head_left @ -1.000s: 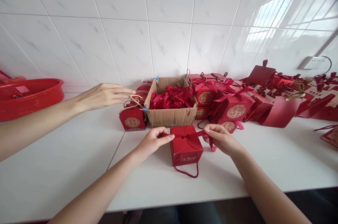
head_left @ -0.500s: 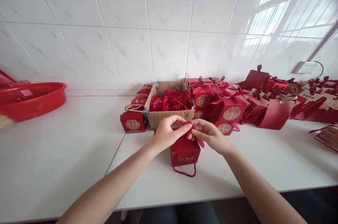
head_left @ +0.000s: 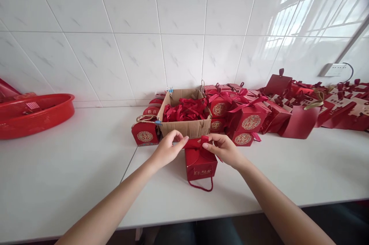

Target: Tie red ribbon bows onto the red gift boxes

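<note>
A red gift box [head_left: 201,166] with gold lettering stands on the white table in front of me, its red cord handle [head_left: 201,188] hanging down on my side. Over its top runs a red ribbon [head_left: 192,144]. My left hand [head_left: 170,148] pinches the ribbon's left part between thumb and fingers. On the other side, my right hand [head_left: 223,149] is closed on a loop of the same ribbon, above the box's right edge. The fingers of the right hand partly cover the loop. Directly behind the box is an open cardboard box [head_left: 186,127] full of red ribbons [head_left: 188,109].
Left of the cardboard box stand red boxes with rope handles [head_left: 145,133]. To its right are stacked red boxes with bows [head_left: 250,121], then many more red bags [head_left: 301,122] along the wall. A red plastic basin [head_left: 37,118] sits far left. A socket [head_left: 333,70] is on the tiled wall.
My left hand has moved left, away from the right hand, drawing the ribbon out between them. A ribbon loop now shows at the right hand. The view has shifted slightly.
</note>
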A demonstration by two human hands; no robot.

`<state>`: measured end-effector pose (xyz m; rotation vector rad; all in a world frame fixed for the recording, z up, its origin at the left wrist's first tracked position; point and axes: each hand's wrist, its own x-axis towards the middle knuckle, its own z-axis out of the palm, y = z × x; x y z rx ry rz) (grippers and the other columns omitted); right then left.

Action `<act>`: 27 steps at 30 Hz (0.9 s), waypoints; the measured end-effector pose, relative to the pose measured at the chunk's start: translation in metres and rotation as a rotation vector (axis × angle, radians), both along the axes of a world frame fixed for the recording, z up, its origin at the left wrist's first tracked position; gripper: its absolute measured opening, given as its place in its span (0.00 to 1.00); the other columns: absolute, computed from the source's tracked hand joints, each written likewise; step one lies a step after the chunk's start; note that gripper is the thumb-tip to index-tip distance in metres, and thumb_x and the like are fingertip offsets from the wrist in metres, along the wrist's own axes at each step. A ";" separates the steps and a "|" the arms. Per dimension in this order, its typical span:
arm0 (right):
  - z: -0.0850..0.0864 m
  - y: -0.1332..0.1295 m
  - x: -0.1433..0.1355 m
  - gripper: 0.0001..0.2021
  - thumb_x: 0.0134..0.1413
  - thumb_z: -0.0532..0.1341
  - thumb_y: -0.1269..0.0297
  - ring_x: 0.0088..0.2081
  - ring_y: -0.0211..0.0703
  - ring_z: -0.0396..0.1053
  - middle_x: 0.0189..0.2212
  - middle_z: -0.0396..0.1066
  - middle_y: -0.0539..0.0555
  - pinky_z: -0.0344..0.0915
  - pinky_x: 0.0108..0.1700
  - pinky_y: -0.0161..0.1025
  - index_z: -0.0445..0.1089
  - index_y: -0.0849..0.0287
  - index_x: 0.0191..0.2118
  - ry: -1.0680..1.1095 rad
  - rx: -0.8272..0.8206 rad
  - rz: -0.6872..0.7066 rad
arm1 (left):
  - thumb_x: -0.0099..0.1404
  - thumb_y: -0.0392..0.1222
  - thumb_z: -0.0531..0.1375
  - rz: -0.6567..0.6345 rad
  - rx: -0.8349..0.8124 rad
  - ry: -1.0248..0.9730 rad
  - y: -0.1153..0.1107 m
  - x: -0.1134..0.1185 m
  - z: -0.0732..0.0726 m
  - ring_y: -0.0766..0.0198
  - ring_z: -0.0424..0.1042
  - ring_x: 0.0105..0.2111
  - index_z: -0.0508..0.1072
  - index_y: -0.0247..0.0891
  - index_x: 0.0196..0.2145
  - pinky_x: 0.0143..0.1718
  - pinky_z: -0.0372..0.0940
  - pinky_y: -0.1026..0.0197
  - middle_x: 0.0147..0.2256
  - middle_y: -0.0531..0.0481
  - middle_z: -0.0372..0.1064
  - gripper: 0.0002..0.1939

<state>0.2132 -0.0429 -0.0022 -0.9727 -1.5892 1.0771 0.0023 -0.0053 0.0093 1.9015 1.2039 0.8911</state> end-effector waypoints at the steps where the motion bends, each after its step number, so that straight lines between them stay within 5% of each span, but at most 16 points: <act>1: -0.001 0.000 0.000 0.13 0.53 0.62 0.52 0.33 0.42 0.68 0.32 0.72 0.53 0.66 0.35 0.39 0.72 0.58 0.34 0.007 -0.014 0.023 | 0.60 0.58 0.57 -0.023 -0.036 0.013 0.001 -0.003 -0.005 0.63 0.65 0.31 0.67 0.38 0.29 0.33 0.60 0.62 0.30 0.52 0.68 0.19; 7: -0.001 -0.002 -0.001 0.15 0.56 0.60 0.51 0.36 0.42 0.71 0.34 0.74 0.54 0.69 0.39 0.40 0.70 0.59 0.34 0.001 -0.048 0.103 | 0.60 0.61 0.55 -0.147 -0.183 -0.007 0.002 -0.006 -0.013 0.68 0.59 0.23 0.67 0.36 0.22 0.25 0.55 0.65 0.21 0.55 0.61 0.24; 14: -0.001 -0.003 -0.007 0.13 0.56 0.58 0.54 0.31 0.42 0.71 0.27 0.74 0.54 0.66 0.33 0.37 0.66 0.59 0.31 -0.087 -0.035 -0.091 | 0.56 0.59 0.61 -0.106 -0.199 -0.024 0.005 -0.015 -0.004 0.71 0.53 0.19 0.68 0.35 0.23 0.21 0.48 0.66 0.18 0.58 0.55 0.21; 18: 0.000 -0.005 -0.017 0.08 0.53 0.58 0.61 0.28 0.41 0.69 0.24 0.72 0.52 0.62 0.31 0.37 0.67 0.59 0.28 -0.179 0.011 -0.238 | 0.55 0.52 0.64 -0.166 -0.142 0.020 -0.002 -0.026 0.018 0.69 0.59 0.23 0.73 0.36 0.26 0.25 0.54 0.65 0.22 0.55 0.62 0.15; 21: 0.002 -0.006 -0.021 0.05 0.51 0.59 0.65 0.26 0.41 0.66 0.24 0.72 0.52 0.59 0.30 0.37 0.70 0.59 0.28 -0.259 0.060 -0.276 | 0.59 0.46 0.62 -0.256 0.095 0.138 -0.013 -0.029 0.043 0.66 0.66 0.30 0.75 0.38 0.30 0.32 0.60 0.64 0.30 0.52 0.68 0.09; 27: 0.012 -0.010 -0.013 0.04 0.49 0.60 0.67 0.29 0.39 0.65 0.28 0.72 0.49 0.60 0.31 0.34 0.73 0.58 0.31 -0.347 0.156 -0.048 | 0.65 0.38 0.55 -0.458 0.427 0.252 -0.012 0.004 0.082 0.64 0.69 0.38 0.76 0.41 0.37 0.40 0.64 0.63 0.37 0.50 0.70 0.09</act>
